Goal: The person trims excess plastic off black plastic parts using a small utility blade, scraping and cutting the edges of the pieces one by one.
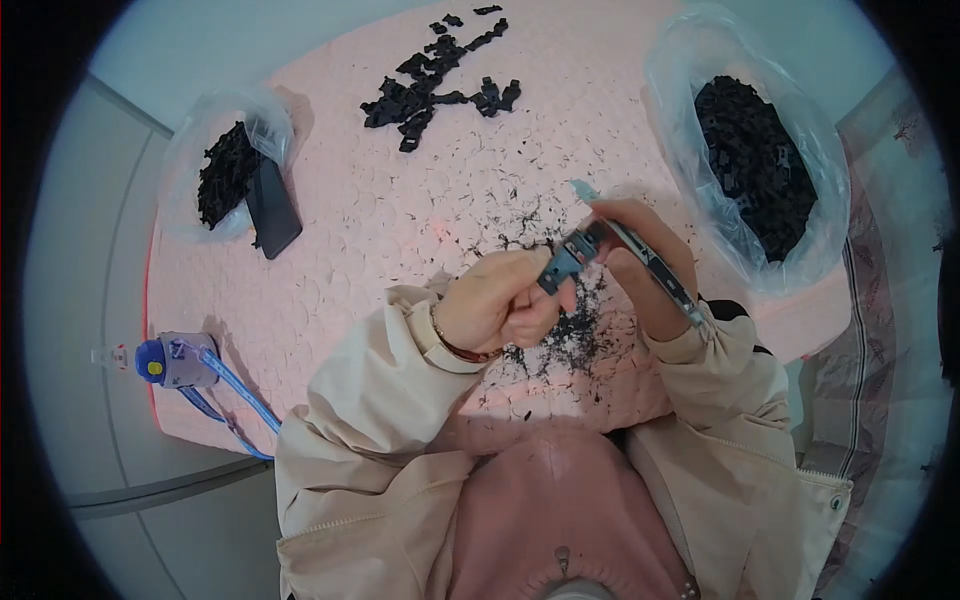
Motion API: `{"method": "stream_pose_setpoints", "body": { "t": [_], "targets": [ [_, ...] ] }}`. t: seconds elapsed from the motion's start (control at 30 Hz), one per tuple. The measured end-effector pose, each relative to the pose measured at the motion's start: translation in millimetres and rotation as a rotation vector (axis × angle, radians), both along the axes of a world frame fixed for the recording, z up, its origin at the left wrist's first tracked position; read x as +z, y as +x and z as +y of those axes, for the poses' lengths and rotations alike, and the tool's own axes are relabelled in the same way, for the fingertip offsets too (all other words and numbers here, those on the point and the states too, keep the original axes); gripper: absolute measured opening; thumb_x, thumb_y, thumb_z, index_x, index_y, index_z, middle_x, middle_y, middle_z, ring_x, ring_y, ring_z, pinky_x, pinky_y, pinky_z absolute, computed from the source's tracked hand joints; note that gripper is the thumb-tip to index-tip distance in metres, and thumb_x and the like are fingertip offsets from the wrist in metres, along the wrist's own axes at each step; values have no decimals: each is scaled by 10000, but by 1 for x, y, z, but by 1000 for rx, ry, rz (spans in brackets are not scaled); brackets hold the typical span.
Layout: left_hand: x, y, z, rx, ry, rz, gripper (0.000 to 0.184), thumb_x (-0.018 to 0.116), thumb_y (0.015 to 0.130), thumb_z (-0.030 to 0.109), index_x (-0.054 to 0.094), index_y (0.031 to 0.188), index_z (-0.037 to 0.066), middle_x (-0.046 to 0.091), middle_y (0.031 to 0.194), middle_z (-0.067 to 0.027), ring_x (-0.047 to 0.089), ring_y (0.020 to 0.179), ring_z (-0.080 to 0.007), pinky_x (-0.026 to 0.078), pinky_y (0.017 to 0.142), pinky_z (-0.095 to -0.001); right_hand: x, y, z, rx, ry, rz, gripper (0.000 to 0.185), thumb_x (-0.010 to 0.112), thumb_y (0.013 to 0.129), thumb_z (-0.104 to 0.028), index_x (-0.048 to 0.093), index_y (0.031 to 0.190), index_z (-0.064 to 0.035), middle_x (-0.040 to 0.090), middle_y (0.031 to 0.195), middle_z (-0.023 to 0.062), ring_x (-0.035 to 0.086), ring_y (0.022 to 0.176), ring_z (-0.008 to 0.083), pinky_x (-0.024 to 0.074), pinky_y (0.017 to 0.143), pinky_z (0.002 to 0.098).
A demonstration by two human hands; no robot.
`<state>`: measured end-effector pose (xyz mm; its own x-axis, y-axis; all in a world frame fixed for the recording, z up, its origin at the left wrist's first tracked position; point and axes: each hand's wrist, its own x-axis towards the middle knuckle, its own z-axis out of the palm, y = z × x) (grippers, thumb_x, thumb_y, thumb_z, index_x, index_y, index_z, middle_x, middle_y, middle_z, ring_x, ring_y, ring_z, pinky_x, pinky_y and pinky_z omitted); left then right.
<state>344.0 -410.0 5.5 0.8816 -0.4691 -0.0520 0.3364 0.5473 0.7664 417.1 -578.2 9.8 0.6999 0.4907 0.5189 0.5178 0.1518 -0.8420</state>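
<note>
My left hand (490,305) is closed on a small black plastic part (568,262), held up over the middle of the pink quilted cover. In my right hand (655,240) lies a utility knife (662,278), its long body running along the palm toward the wrist. A pale tip (583,190) sticks out beyond the right fingers, in line with the knife. The right fingertips are close to the far end of the plastic part; whether they touch it I cannot tell. Thin black shavings (575,330) are scattered on the cover below both hands.
Loose black parts (430,80) lie in a pile at the back. A large clear bag (680,70) of black parts stands at right, a smaller bag (185,170) at left with a dark phone (273,210) against it. A strapped bottle (185,360) sits at the left edge.
</note>
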Motion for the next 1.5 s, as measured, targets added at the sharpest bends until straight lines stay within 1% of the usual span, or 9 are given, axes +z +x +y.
{"method": "stream_pose_setpoints", "body": {
  "t": [0.2,0.3,0.4,0.6,0.73,0.83,0.93,1.13,1.5],
  "targets": [
    [-2,-1,-7,67,-6,92,403,269,920,336,480,919,-8,381,515,-13,266,392,-67,239,363,-209,3,0,-5,2,-107,113,142,521,762,-98,551,837,18,526,765,50,490,683,102,396,624,217],
    [1,-4,-13,178,205,29,369,289,917,342,456,809,31,404,561,-20,270,406,-58,208,362,-195,3,-1,-4,-15,-127,176,129,518,766,-89,549,840,11,527,758,41,486,669,91,394,617,211],
    [-7,-2,-10,156,222,-94,333,315,914,335,408,737,69,366,549,0,272,422,-55,208,366,-195,1,-3,-2,-47,-116,153,171,493,771,-52,538,927,3,530,799,47,498,699,93,401,635,209],
    [-8,4,2,28,-304,93,360,277,919,360,368,686,101,297,525,16,244,415,-71,194,363,-203,-4,0,8,-8,183,188,374,390,777,53,439,1145,5,510,1019,113,523,819,134,423,712,228],
    [-8,4,2,48,-323,107,364,263,921,362,362,683,105,286,517,15,232,411,-77,187,363,-204,4,3,-2,208,247,466,370,369,801,51,410,1167,14,524,1035,127,522,805,126,422,698,221],
    [-6,3,1,95,-225,44,367,265,919,363,351,671,107,293,512,14,237,414,-76,188,368,-209,-8,10,-7,227,226,475,328,375,822,18,424,1146,24,552,960,103,523,734,115,416,641,211],
    [-4,2,0,155,-75,-19,375,265,916,371,334,655,111,307,509,12,248,420,-77,189,379,-221,-4,2,-4,57,184,457,252,408,830,-8,493,1064,34,574,831,66,505,631,100,396,569,203],
    [-1,-3,-7,299,153,-83,362,301,913,354,331,664,92,294,512,8,240,434,-82,204,404,-224,-5,0,-3,-134,-99,-43,167,480,803,-20,567,940,20,522,622,60,465,527,93,365,494,215],
    [-3,-4,-7,288,161,-145,332,322,913,311,328,678,77,293,526,0,240,443,-83,210,410,-222,-6,4,-2,-173,-145,-234,200,496,754,8,562,943,14,523,639,113,500,519,191,384,498,264]
  ]
}}
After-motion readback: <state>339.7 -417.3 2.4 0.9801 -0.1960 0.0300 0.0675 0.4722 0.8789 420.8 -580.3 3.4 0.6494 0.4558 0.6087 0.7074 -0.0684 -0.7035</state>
